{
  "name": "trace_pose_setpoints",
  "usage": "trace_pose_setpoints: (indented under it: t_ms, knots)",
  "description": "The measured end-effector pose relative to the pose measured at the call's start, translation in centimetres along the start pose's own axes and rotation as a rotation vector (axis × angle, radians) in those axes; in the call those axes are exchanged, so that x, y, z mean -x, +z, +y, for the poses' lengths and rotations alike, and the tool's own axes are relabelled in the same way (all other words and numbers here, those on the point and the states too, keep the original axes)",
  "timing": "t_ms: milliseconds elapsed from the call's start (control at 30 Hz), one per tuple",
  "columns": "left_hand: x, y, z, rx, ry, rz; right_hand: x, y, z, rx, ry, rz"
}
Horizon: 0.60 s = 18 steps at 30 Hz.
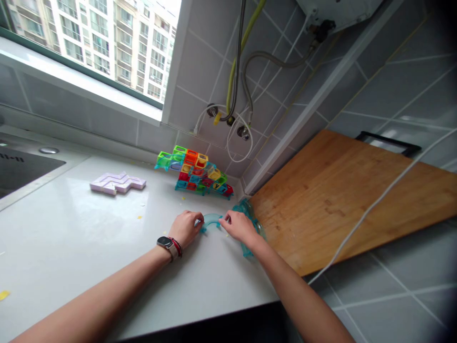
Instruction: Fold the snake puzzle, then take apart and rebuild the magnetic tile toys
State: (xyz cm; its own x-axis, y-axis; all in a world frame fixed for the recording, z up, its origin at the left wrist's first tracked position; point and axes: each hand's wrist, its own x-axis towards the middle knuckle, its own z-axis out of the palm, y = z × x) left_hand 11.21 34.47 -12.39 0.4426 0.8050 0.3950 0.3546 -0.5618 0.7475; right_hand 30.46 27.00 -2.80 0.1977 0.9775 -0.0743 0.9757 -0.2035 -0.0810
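On the white countertop [71, 228], my left hand [185, 227] and my right hand [238, 226] pinch the two ends of a curved, clear teal track piece [211, 219] lying flat on the surface. A watch and a red band sit on my left wrist. More clear teal pieces [250, 224] lie under and just right of my right hand, partly hidden by it. Behind the hands, in the corner by the wall, stands a stack of colourful translucent cube blocks [194, 172] in green, orange, yellow, red and blue.
A pale lilac zigzag tile piece [117, 183] lies at the left of the counter. A sink [17, 169] is at far left. A large wooden cutting board [342, 200] leans against the tiled wall at right, crossed by a white cable [374, 202]. Hoses hang above the corner.
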Motion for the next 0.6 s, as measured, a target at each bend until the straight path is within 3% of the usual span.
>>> trace_pose_setpoints:
  t_ms: [133,267,333,433,533,600]
  knots:
    - [-0.4,-0.1,-0.1,0.080,-0.019,0.087,-1.2,1.3,-1.8,-0.101,-0.057,0.036]
    - [-0.7,-0.2,0.5,0.453,-0.072,0.202,-1.6,2.0,-2.1,-0.246,-0.252,0.136]
    - [-0.9,-0.3,0.8,0.653,-0.157,0.183,-1.7,2.0,-1.9,-0.290,-0.311,0.079]
    - [-1.1,-0.5,1.3,0.889,-0.325,0.159,-2.2,1.6,-1.6,-0.318,-0.284,0.032]
    - [-1.1,-0.7,1.7,1.100,-0.533,0.168,-2.8,1.1,-1.9,-0.306,-0.234,0.145]
    - [-1.0,-0.6,1.7,1.224,-0.626,0.077,-3.1,1.0,-2.6,-0.256,-0.219,0.244]
